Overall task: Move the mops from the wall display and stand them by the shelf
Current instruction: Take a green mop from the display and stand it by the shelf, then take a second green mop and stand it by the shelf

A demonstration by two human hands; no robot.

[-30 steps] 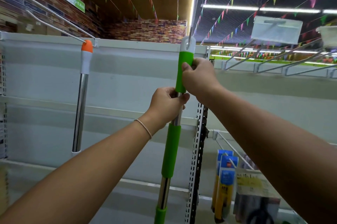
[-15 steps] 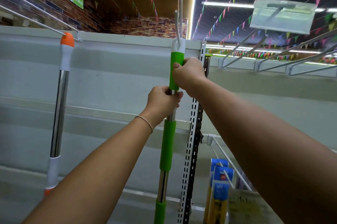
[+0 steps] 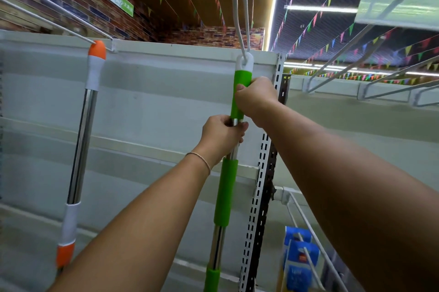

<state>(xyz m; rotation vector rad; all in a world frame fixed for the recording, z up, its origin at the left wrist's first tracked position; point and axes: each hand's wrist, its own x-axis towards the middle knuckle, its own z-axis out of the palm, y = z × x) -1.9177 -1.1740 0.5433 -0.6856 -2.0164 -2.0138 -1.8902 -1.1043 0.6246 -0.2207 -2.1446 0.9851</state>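
A green-handled mop (image 3: 225, 194) with a chrome shaft hangs upright, its white top loop still around a long wire hook (image 3: 238, 27). My right hand (image 3: 255, 98) grips the upper green sleeve just below the loop. My left hand (image 3: 222, 136) is closed around the bare chrome section right beneath it. An orange-tipped mop (image 3: 80, 137) hangs from another hook to the left, untouched. Both mop heads are out of view below the frame.
A white back panel (image 3: 154, 106) and a perforated upright post (image 3: 260, 201) stand behind the mops. Empty wire hooks (image 3: 344, 65) jut out at the upper right. Blue packaged goods (image 3: 298, 265) hang on a lower hook at the right.
My view has tilted upward and drawn closer, so the wire hook shows longer above the loop. Both hands keep the same grip on the green mop, which still hangs on the hook.
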